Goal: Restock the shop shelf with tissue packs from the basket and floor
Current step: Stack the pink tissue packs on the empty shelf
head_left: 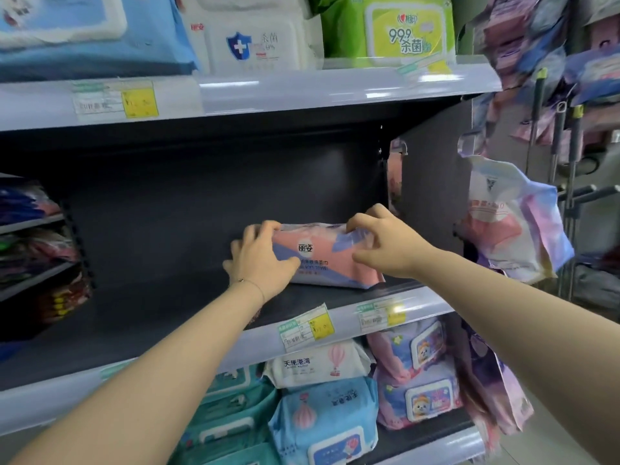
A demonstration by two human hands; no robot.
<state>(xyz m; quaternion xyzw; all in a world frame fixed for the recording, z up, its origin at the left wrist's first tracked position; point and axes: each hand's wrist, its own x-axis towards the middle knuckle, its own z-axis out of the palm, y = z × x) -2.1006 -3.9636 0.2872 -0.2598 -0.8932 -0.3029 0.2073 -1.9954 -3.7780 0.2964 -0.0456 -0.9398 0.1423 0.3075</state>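
A pink and blue tissue pack (323,260) stands on its long edge on the dark middle shelf (161,307), toward the right end. My left hand (260,260) grips the pack's left end, fingers curled over its top. My right hand (382,241) holds the right end, fingers curled over the top edge and thumb on the front. The pack's bottom rests on the shelf board. No basket or floor shows in this view.
Wet-wipe packs fill the shelf above (255,38) and the shelf below (322,407). More pink and purple packs hang at the right (513,223). Price labels (307,325) sit on the shelf rail. Dark packs fill the neighbouring unit on the left (30,243).
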